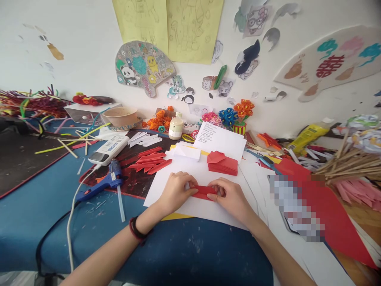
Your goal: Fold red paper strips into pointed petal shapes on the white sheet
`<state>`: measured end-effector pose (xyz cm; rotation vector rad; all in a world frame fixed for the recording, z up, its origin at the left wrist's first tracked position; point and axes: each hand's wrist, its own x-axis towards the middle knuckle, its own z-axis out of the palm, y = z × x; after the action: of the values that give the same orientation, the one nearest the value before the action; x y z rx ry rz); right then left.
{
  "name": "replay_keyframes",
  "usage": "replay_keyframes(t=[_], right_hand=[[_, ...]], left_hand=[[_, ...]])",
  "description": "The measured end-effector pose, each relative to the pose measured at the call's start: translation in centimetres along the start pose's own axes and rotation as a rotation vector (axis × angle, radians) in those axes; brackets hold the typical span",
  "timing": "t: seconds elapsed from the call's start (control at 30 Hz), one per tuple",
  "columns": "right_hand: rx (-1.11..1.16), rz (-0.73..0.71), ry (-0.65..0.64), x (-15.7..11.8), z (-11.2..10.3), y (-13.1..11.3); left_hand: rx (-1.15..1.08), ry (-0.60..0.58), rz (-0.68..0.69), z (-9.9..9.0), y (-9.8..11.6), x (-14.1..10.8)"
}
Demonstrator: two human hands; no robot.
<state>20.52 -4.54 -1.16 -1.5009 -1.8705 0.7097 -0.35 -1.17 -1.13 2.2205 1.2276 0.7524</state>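
Note:
A small folded red paper strip [203, 192] is stretched between both hands over white sheets [184, 207]. Its left end is pinched by my left hand [177, 190], and my right hand [230, 195] pinches the right end. Just beyond my right hand lies a stack of red paper rectangles [222, 165] with a folded piece on top. Several pointed folded red strips [151, 160] lie in a pile to the left, with white strips [144, 139] behind them.
A blue glue gun [102, 184] with a white cable rests at the left, beside a white power strip [109, 149]. A glue bottle [176, 127] and paper flowers [228, 117] stand at the back. A blurred phone [294, 206] lies right, near large red paper [333, 214].

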Motion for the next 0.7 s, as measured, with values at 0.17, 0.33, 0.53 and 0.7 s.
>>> replay_keyframes(t=[0.17, 0.33, 0.53, 0.7], right_hand=[[-0.01, -0.038, 0.002, 0.1, -0.14, 0.26], [-0.015, -0.05, 0.03, 0.12, 0.01, 0.35], [-0.01, -0.108, 0.051, 0.07, 0.1, 0.38], [-0.076, -0.159, 0.09, -0.19, 0.14, 0.5]], left_hand=[[-0.034, 0.023, 0.019, 0.34, -0.23, 0.13], [-0.042, 0.005, 0.026, 0.38, -0.29, 0.22], [-0.005, 0.021, 0.1, 0.38, -0.29, 0.3], [0.013, 0.047, 0.121, 0.54, 0.04, -0.01]])
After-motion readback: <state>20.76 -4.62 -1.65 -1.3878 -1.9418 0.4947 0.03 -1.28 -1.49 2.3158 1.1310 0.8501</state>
